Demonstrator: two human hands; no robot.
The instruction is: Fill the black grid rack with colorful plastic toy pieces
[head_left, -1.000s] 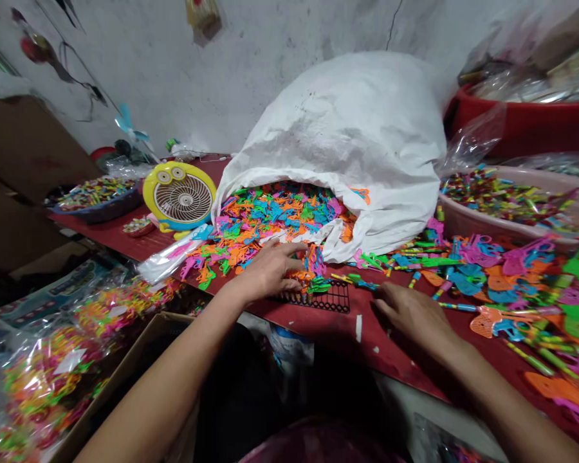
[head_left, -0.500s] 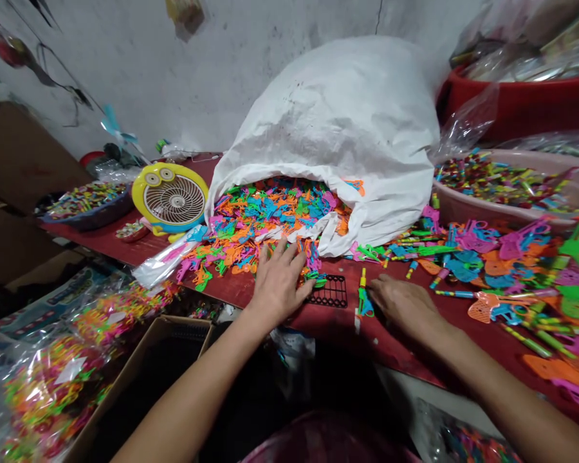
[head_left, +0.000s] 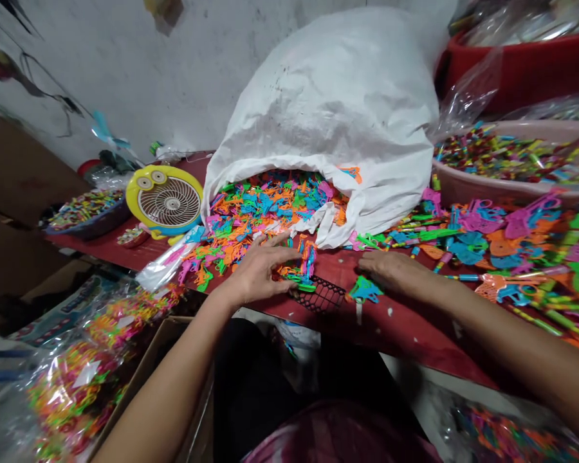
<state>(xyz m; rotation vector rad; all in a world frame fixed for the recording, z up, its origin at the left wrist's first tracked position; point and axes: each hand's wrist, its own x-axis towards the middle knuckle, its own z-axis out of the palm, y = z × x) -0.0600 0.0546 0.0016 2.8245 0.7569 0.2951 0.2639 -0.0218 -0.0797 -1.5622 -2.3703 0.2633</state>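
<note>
My left hand (head_left: 257, 269) is over the front of a heap of small bright plastic pieces (head_left: 241, 241). Its thumb and fingers are spread around a few orange, green and pink pieces, beside a black plastic grid (head_left: 318, 294) on the red table (head_left: 405, 328). To the right, my right hand (head_left: 396, 271) rests palm down with its fingers curled; what is beneath them is hidden. Just below those fingertips lie green and blue plastic pieces (head_left: 365, 289). The heap spills from the mouth of a large white sack (head_left: 328, 109).
On the right lie larger plastic shapes and striped tubes (head_left: 468, 247), before a pink basin (head_left: 463, 180) of tubes. A yellow fan (head_left: 166, 200) stands left of the sack, near a dark basin (head_left: 94, 222). Bagged pieces (head_left: 62, 392) and an open carton (head_left: 139, 386) sit lower left.
My left hand has drawn back left, uncovering upright pink and blue pieces by the grid. My right hand has moved over the spot where a yellow striped tube showed, now out of sight.
</note>
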